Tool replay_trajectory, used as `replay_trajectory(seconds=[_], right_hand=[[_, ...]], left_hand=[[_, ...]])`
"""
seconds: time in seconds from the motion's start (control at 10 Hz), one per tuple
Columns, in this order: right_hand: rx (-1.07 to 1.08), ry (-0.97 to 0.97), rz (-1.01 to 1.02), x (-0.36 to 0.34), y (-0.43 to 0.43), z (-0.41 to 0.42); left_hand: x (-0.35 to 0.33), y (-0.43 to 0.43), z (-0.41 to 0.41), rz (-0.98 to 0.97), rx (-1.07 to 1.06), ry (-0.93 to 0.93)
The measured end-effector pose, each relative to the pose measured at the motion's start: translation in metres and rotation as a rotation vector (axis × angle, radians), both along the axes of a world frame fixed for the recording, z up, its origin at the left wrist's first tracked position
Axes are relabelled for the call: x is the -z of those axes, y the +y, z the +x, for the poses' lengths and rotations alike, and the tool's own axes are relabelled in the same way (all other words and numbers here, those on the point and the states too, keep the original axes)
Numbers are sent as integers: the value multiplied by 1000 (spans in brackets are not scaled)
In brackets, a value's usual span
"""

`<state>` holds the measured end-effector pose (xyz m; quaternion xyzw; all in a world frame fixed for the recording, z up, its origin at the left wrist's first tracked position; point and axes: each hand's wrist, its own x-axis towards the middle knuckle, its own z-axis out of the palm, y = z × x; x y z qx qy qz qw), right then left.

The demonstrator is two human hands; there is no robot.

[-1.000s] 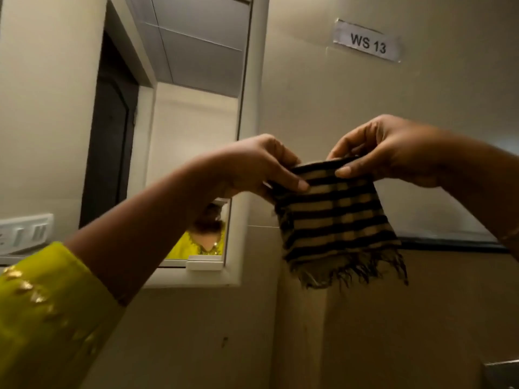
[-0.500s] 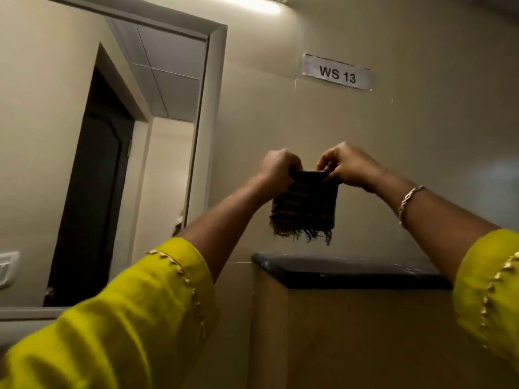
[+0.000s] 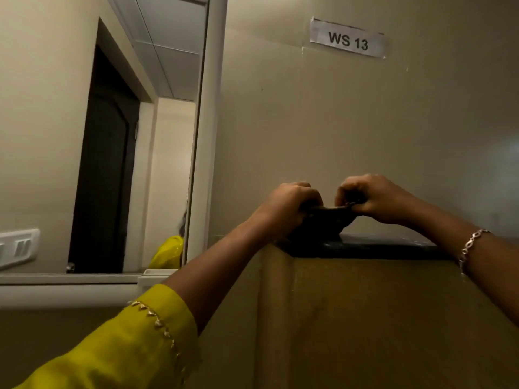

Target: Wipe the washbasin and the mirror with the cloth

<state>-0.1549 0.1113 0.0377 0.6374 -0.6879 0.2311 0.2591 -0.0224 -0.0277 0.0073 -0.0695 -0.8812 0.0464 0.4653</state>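
The dark striped cloth (image 3: 323, 220) is bunched between both hands and its lower part rests on the black ledge top (image 3: 379, 245) of a tan boxed-in wall section. My left hand (image 3: 286, 203) grips its left end, and my right hand (image 3: 370, 196) pinches its right end, both fists closed. The white-framed mirror (image 3: 98, 136) hangs on the wall to the left, reflecting a dark door and a bit of yellow sleeve. The washbasin is out of view.
A paper label reading WS 13 (image 3: 347, 40) is stuck high on the beige wall. A white switch plate (image 3: 16, 247) shows in the mirror's lower left. The tan boxed panel (image 3: 365, 318) fills the lower right, below the ledge.
Both hands have lowered the cloth from hanging open in the air down onto the black ledge, where it is now bunched. The view has moved closer to the wall.
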Motion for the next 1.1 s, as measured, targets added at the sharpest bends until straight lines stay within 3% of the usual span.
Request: replay_trajectory(seconds=[0.3, 0.4, 0.5, 0.6, 0.8, 0.9, 1.0, 1.1], right_hand=[[-80, -206, 171, 21, 27, -4], [-104, -264, 148, 22, 30, -1], [-92, -205, 65, 21, 26, 1], [-55, -179, 28, 22, 20, 11], [76, -341, 319, 36, 13, 22], [88, -382, 313, 37, 10, 20], [94, -350, 246, 37, 6, 24], [101, -186, 39, 40, -2, 39]], left_hand=[[10, 29, 12, 40, -7, -145], [13, 29, 15, 78, 11, -199], [14, 29, 18, 230, 63, -143], [14, 28, 18, 292, -16, -169], [19, 32, 19, 325, -101, -380], [22, 34, 25, 317, -85, -403], [28, 31, 34, 168, -208, -346], [41, 10, 46, 2, -322, -89]])
